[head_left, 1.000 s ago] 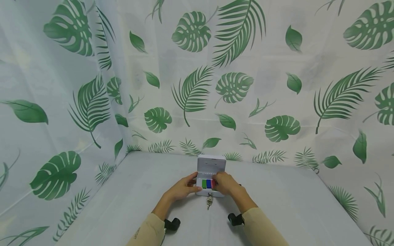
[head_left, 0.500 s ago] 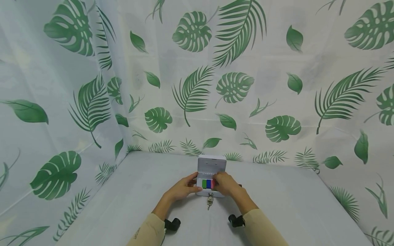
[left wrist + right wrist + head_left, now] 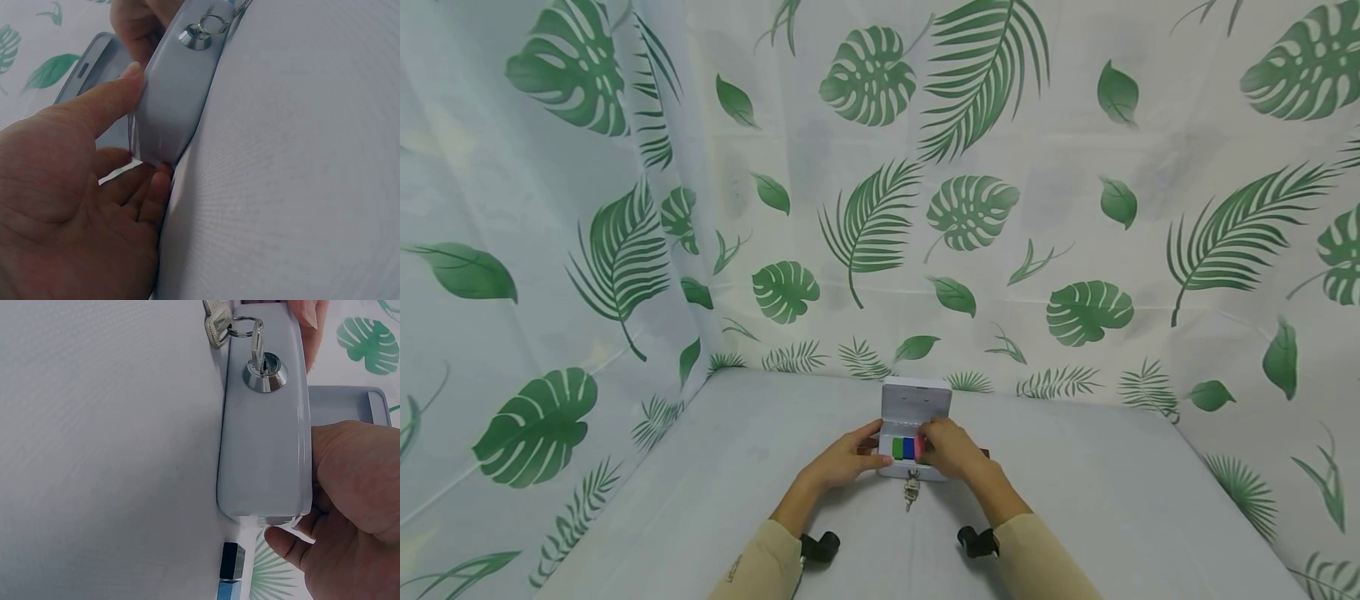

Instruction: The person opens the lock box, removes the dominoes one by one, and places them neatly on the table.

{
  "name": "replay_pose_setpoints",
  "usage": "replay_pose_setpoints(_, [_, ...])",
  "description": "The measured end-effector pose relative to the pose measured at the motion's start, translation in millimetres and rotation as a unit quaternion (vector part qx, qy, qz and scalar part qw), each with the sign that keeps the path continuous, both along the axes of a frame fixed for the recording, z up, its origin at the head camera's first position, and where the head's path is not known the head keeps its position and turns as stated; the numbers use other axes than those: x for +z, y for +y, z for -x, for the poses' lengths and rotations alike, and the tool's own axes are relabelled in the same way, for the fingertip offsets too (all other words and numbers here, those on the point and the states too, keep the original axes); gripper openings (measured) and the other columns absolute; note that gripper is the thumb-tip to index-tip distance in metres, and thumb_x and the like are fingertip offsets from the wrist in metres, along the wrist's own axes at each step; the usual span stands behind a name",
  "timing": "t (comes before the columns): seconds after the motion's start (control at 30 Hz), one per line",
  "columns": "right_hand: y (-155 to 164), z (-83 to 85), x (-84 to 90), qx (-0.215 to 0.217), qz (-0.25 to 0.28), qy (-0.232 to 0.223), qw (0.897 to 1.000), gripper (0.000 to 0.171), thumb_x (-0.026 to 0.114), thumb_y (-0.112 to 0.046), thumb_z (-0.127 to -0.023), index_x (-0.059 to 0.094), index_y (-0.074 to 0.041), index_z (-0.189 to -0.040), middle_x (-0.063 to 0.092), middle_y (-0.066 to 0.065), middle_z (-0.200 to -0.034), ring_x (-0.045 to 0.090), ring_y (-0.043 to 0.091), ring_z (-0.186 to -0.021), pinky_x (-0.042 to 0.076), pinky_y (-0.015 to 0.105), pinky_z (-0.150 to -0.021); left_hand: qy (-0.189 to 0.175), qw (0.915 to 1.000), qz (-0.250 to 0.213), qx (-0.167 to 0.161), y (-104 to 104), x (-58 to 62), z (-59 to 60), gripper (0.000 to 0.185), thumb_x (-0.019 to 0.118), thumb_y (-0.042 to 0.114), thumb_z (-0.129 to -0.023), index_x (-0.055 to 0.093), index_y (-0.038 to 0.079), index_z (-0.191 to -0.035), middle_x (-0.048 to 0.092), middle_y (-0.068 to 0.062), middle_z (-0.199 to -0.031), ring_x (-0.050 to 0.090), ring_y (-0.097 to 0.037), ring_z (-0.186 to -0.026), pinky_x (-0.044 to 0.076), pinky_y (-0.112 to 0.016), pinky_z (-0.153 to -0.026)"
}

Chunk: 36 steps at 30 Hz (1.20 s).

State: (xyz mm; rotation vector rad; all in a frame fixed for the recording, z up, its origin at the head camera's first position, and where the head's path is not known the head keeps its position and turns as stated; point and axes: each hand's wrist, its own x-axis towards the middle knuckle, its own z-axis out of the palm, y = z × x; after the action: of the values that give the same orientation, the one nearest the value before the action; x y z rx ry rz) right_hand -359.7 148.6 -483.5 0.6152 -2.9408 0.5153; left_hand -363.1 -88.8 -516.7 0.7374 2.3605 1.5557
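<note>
A small grey-white cash box (image 3: 891, 472) stands on the table with its lid (image 3: 915, 402) raised at the back. Inside it, a green block (image 3: 898, 449), a blue block (image 3: 908, 448) and a pink block (image 3: 919, 447) lie side by side. My left hand (image 3: 838, 460) grips the box's left side, thumb over the front rim and fingers low along the wall. From the right, my right hand (image 3: 952, 450) reaches in and pinches the pink block; its fingertips are partly hidden. Keys (image 3: 912, 492) hang from the lock (image 3: 265, 374) on the front.
Just right of the box, a dark block (image 3: 232, 560) and a blue-topped block (image 3: 229, 590) sit on the white tabletop (image 3: 775, 408). Leaf-printed curtains (image 3: 880, 250) rise behind and at the sides. Black wrist cameras (image 3: 976, 542) are strapped below both hands.
</note>
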Motion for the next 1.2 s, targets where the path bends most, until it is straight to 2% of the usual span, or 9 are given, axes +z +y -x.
replay_pose_setpoints(0.27, [1, -3.0, -0.9, -0.004, 0.012, 0.015, 1.000, 0.032, 0.086, -0.010, -0.085, 0.073, 0.000, -0.113, 0.066, 0.009, -0.102, 0.060, 0.023, -0.094, 0.054, 0.049, -0.090, 0.004, 1.0000, 0.000, -0.004, 1, 0.6, -0.3, 0.078, 0.073, 0.029, -0.099, 0.033, 0.010, -0.163, 0.056, -0.018, -0.151, 0.055, -0.036, -0.137, 0.044, -0.058, -0.112])
replay_pose_setpoints(0.6, [5, -7.4, -7.3, -0.033, 0.054, 0.043, 0.997, 0.031, 0.081, -0.012, -0.090, 0.072, -0.003, -0.118, 0.067, 0.012, -0.118, 0.061, 0.033, -0.115, 0.051, 0.054, -0.100, 0.006, 0.9999, 0.011, 0.000, 0, 1.1, -0.3, 0.078, 0.073, 0.034, -0.099, 0.034, 0.014, -0.164, 0.056, -0.017, -0.151, 0.055, -0.036, -0.137, 0.044, -0.057, -0.112])
replay_pose_setpoints(0.83, [10, -11.8, -7.0, -0.048, 0.064, 0.083, 0.993, 0.039, 0.082, -0.016, -0.089, 0.070, -0.002, -0.123, 0.067, 0.013, -0.120, 0.062, 0.034, -0.115, 0.051, 0.053, -0.101, 0.003, 0.9996, 0.025, 0.012, 0, 1.4, -2.1, 0.080, 0.073, 0.037, -0.098, 0.034, 0.014, -0.164, 0.056, -0.017, -0.151, 0.055, -0.036, -0.137, 0.044, -0.058, -0.113])
replay_pose_setpoints(1.0, [14, -15.4, -4.9, -0.054, 0.072, 0.087, 0.992, 0.041, 0.082, -0.017, -0.090, 0.069, 0.000, -0.125, 0.066, 0.016, -0.124, 0.061, 0.035, -0.117, 0.050, 0.053, -0.103, -0.002, 0.9995, 0.026, 0.019, 0, 0.4, -1.8, 0.081, 0.074, 0.039, -0.098, 0.034, 0.015, -0.164, 0.055, -0.015, -0.152, 0.054, -0.035, -0.138, 0.043, -0.057, -0.114])
replay_pose_setpoints(1.2, [16, -19.3, -5.0, -0.061, 0.077, 0.080, 0.992, 0.042, 0.082, -0.018, -0.091, 0.069, -0.001, -0.126, 0.066, 0.015, -0.121, 0.061, 0.033, -0.113, 0.050, 0.052, -0.102, -0.002, 0.9997, 0.018, 0.014, 1, -0.6, -1.7, 0.079, 0.073, 0.036, -0.098, 0.034, 0.015, -0.164, 0.056, -0.015, -0.151, 0.055, -0.035, -0.138, 0.043, -0.057, -0.114])
